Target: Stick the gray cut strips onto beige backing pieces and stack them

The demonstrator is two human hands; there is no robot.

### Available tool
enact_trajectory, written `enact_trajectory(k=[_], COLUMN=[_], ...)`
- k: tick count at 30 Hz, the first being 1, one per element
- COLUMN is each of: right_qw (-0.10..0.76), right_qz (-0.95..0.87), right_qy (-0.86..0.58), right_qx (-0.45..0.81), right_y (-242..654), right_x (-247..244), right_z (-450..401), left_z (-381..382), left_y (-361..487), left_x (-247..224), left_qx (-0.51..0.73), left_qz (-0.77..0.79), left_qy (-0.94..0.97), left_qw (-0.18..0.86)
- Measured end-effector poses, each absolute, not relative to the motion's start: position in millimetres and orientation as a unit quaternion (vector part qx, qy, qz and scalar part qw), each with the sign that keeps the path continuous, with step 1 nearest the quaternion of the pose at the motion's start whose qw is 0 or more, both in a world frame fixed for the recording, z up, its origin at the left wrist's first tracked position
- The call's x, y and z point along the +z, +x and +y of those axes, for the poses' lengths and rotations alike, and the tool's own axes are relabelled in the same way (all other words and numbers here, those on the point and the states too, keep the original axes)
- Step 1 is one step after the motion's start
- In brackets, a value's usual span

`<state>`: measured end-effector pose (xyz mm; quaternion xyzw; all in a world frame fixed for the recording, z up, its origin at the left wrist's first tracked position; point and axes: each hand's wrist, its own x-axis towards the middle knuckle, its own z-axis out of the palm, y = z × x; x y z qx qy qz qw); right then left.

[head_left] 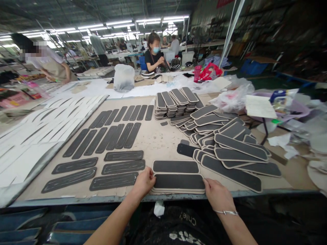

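At the table's front edge lies a dark grey strip with a beige border (179,182), atop another like it. My left hand (145,182) pinches its left end, and my right hand (218,194) with a bracelet pinches its right end. Just behind lies a second bordered strip (175,166), apart from both hands. To the left, plain dark strips (124,166) with shiny streaks on top lie in rows. A heap of bordered strips (240,148) spreads out on the right, and neat stacks of them (176,98) stand behind.
White sheets (38,136) cover the left side. A white plastic bag (124,78) and a person in a mask (154,54) are across the table. Clear plastic bags (233,93) and a purple basin (297,114) crowd the right. Another person (51,63) stands at far left.
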<state>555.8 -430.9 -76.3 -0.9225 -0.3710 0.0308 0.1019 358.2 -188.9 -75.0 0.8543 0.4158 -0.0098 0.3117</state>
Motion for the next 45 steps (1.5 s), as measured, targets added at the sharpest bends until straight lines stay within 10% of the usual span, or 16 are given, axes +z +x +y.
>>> enact_trajectory(k=[10,25,32,45], right_qw=[0.175,0.112,0.126,0.138], right_qz=[-0.681,-0.561,-0.592,-0.569], right_qy=[-0.706,-0.819,-0.789,-0.81], right_qx=[0.083,-0.038,-0.104,-0.041], right_y=[475,530,532,535], right_x=[-69,-120,-138,-124], right_z=[-362,-428,-427,-427], left_z=[-185,-218,-293,-222], left_y=[357,357,399,330], left_x=[-81,-62,-50,-86], left_qx=[-0.016,0.062,0.049,-0.026], left_qz=[0.374,0.363,0.076,0.138], left_qy=[0.875,0.908,0.978,0.989], left_qw=[0.307,0.199,0.188,0.054])
